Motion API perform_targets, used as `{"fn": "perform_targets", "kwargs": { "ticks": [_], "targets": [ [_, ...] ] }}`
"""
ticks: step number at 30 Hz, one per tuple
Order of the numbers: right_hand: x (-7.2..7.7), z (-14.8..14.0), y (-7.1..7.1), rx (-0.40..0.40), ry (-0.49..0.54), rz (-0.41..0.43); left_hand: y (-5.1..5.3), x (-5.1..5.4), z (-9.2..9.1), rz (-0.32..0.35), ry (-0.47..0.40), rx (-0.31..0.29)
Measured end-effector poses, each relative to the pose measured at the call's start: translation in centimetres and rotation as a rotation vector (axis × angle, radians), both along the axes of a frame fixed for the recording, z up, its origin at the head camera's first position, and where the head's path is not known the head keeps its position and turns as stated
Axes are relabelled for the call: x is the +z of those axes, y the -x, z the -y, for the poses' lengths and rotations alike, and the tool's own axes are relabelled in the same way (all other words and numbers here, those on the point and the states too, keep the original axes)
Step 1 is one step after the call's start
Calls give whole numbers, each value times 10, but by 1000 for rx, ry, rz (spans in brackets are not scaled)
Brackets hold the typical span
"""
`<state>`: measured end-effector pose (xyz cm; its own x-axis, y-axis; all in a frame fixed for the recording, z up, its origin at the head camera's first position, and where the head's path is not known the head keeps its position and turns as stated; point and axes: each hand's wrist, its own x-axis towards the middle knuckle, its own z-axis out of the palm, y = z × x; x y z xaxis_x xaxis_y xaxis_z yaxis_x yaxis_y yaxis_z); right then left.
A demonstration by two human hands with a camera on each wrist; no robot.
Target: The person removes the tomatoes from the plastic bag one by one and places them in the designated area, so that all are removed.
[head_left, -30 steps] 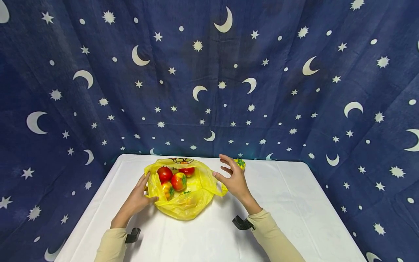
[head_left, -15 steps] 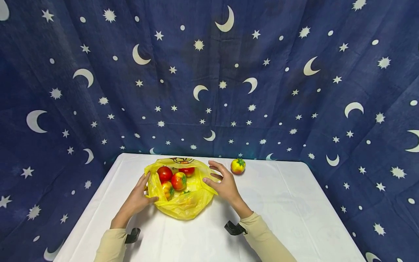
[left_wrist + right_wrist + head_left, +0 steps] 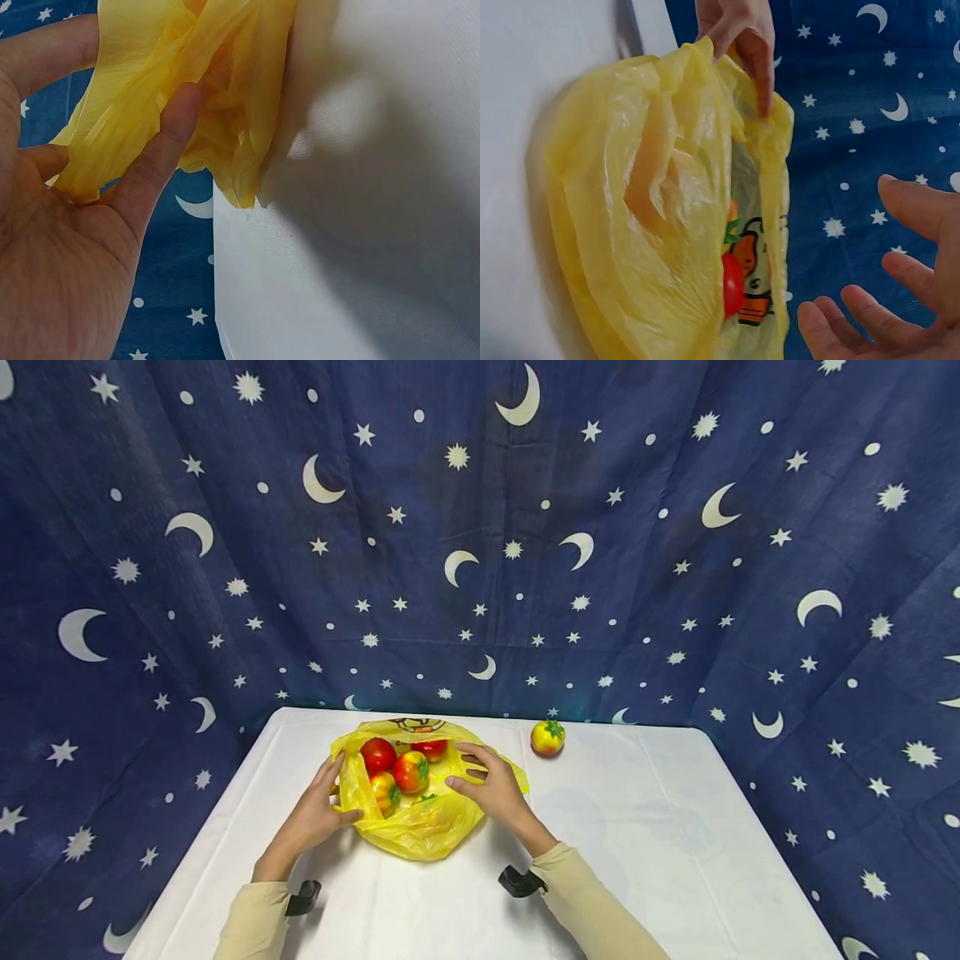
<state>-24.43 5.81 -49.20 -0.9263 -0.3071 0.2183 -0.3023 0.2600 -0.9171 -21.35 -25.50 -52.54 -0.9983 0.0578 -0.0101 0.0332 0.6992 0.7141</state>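
Observation:
A yellow plastic bag (image 3: 427, 837) lies on the table with its mouth spread, and several red and yellow tomato-like fruits (image 3: 411, 772) show inside. My left hand (image 3: 313, 812) grips the bag's left rim; in the left wrist view the thumb (image 3: 154, 161) lies against the plastic and the other fingers pass behind it. Over the bag's right side hovers my right hand (image 3: 492, 787). In the right wrist view its fingers (image 3: 915, 202) are spread and apart from the bag, with nothing in them. A loose yellow-red fruit with green leaves (image 3: 547, 738) sits at the back, right of the bag.
A white cloth covers the table (image 3: 637, 843). Behind it hangs a dark blue curtain (image 3: 480, 568) with moons and stars. Each wrist wears a black camera mount (image 3: 303, 898). The bag's right end (image 3: 517, 777) spreads out behind my right hand.
My right hand has moved left and slightly down, from in front of the loose fruit to over the bag's right side. That fruit is now fully visible. My left hand stays on the rim.

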Motion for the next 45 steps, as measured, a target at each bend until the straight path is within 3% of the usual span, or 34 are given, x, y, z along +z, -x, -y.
{"fn": "perform_targets", "kwargs": {
  "ticks": [11,22,34,45],
  "targets": [
    [-15,20,2,75,-70,115,-1,0,1,4,-8,-9],
    [-29,33,4,-26,-176,82,0,1,0,7,-4,1],
    [-34,34,-1,-1,-239,109,-1,6,-2,0,-7,5],
    [-40,35,-5,2,-316,96,1,1,-2,12,-2,1]
  ]
}}
